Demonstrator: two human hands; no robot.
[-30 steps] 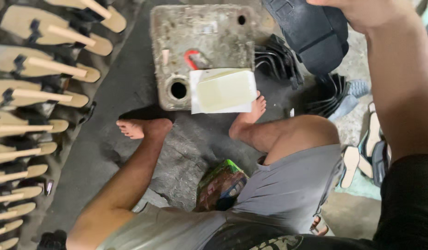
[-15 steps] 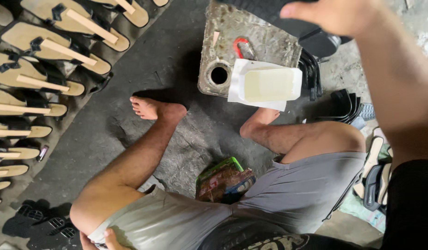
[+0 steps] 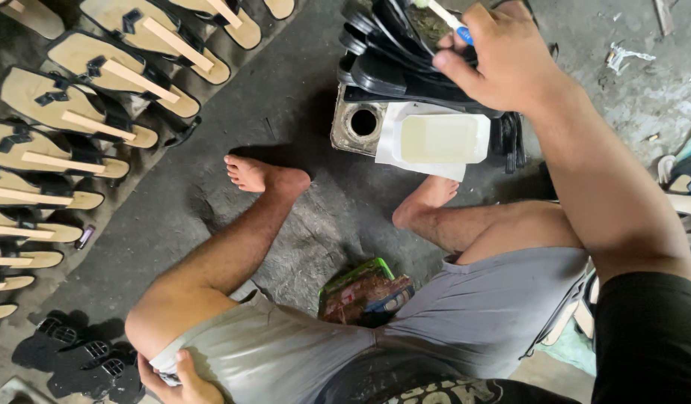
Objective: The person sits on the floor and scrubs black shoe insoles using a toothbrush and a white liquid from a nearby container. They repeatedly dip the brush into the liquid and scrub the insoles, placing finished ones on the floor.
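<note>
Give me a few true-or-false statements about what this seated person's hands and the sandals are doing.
1. The right hand holds a thin white stick with a blue part over a stack of black soles. True.
2. The shallow white tray is piled with sandals. False: it holds only pale liquid.
3. The left hand rests low by the left thigh. True.
4. The tan sandals lie on the person's lap. False: they lie in rows on the floor.

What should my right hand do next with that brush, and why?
Probably dip the brush into the tray of pale glue just below. The right hand holds it over the black soles, and its tip is out of frame, so that's a guess.
</note>
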